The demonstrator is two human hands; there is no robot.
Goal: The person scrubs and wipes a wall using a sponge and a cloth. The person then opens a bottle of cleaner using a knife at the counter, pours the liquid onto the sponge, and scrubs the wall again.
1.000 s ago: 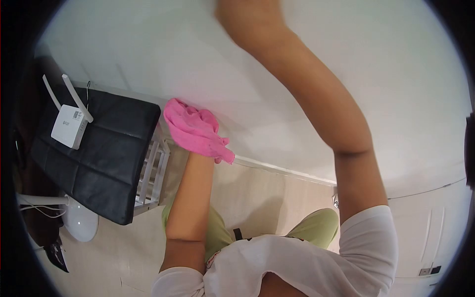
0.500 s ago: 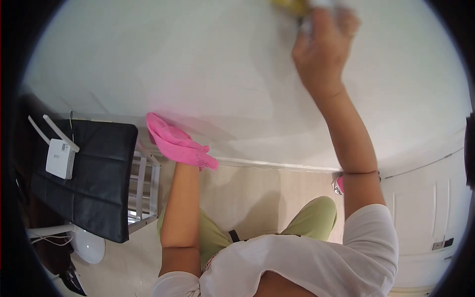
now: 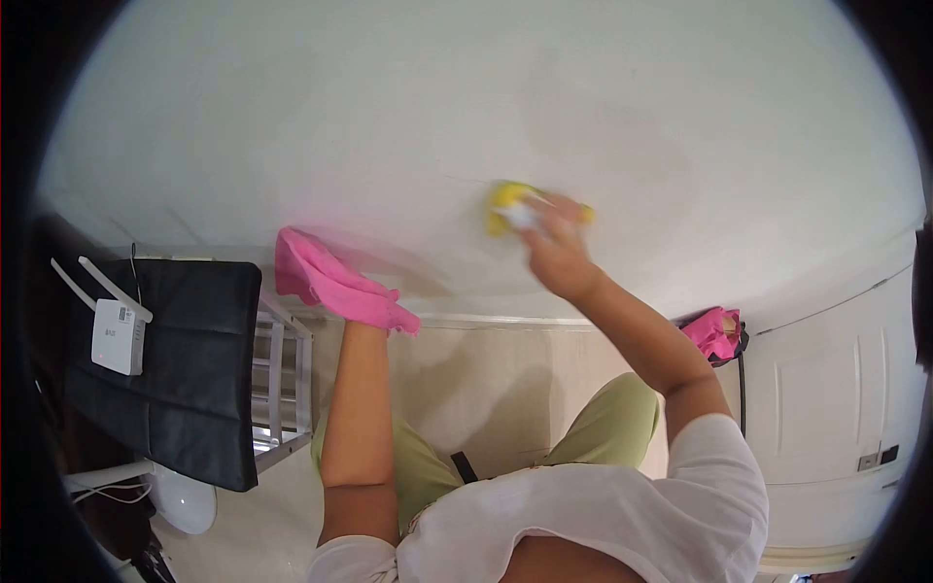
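Observation:
My right hand (image 3: 561, 255) is closed on a yellow and white sponge-like pad (image 3: 509, 198), held at the pale wall (image 3: 408, 107). Motion blurs both the pad and the fingers. Lower on the left, a pink cloth (image 3: 335, 277) wraps my left hand and hides its fingers, close to the foot of the wall. The forearm comes out from beneath the cloth. A thin dark line, like a scratch or crack, runs on the wall just left of the pad.
On the left, a white router (image 3: 119, 335) rests on a black padded seat (image 3: 194, 379) with a metal frame (image 3: 282, 389). A pink bag-like item (image 3: 714, 333) stands by the wall at right. Beyond it is a white door (image 3: 826, 398).
My right hand has brought the yellow and white pad down and left across the wall from the top of the view. The left hand with the pink cloth has shifted only slightly.

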